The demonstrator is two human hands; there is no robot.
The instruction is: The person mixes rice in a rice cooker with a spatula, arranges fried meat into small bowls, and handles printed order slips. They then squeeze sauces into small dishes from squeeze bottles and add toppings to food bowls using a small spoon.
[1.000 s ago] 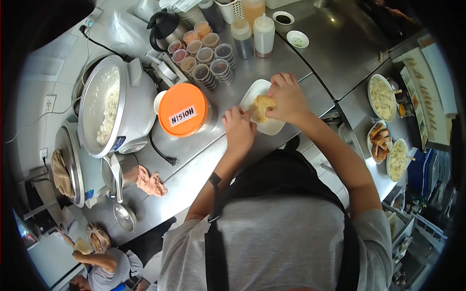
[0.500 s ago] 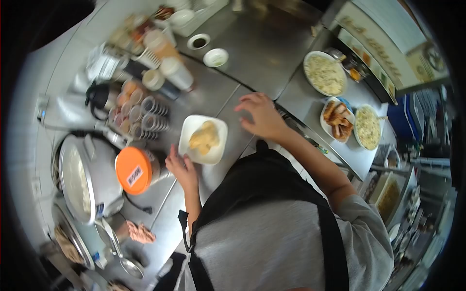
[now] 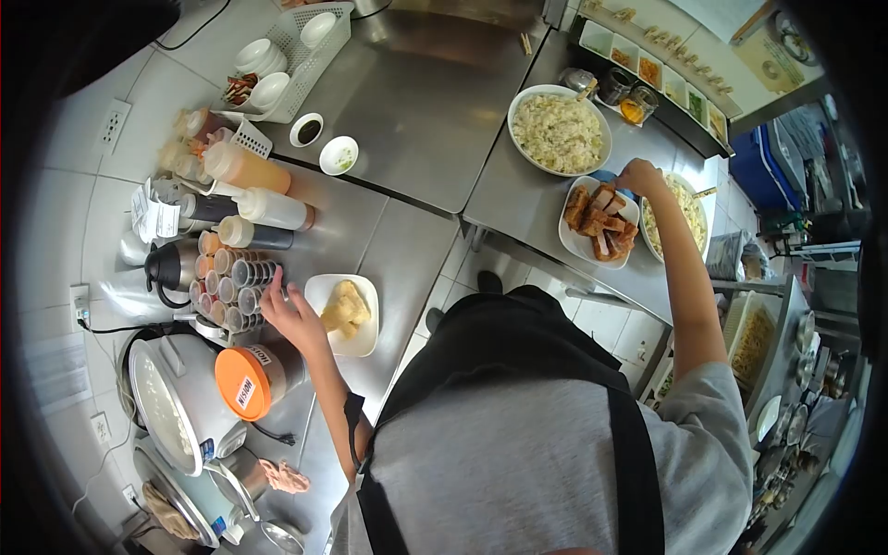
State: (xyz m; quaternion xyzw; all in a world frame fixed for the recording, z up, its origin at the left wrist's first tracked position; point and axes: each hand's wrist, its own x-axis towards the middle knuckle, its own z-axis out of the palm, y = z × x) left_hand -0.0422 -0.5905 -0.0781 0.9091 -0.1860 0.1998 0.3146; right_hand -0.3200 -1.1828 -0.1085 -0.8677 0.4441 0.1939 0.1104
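Observation:
My left hand [image 3: 296,316] is held with its fingers apart, between the stacked lidded sauce cups [image 3: 250,274] and a white square bowl [image 3: 372,335]. Pale yellow food [image 3: 347,310] lies in that bowl. On the right, my right hand [image 3: 640,178] reaches down behind a white plate of sliced fried meat [image 3: 601,222]. Its fingers are bent onto a blue cloth [image 3: 627,192], which is partly hidden beneath them. Two big bowls stand either side of this hand: a bowl of rice [image 3: 560,134] and another rice-like bowl [image 3: 680,222].
Squeeze bottles [image 3: 245,166] and an orange-lidded tub [image 3: 244,383] stand on the left, near a large rice cooker [image 3: 171,398]. Two small white dishes, one with dark sauce [image 3: 307,129], sit on the steel counter. A gap with tiled floor [image 3: 536,277] separates the counters.
My right hand has gone from beside the square bowl over to the right counter, onto the blue cloth. My left hand has moved up beside the sauce cups. The view has shifted.

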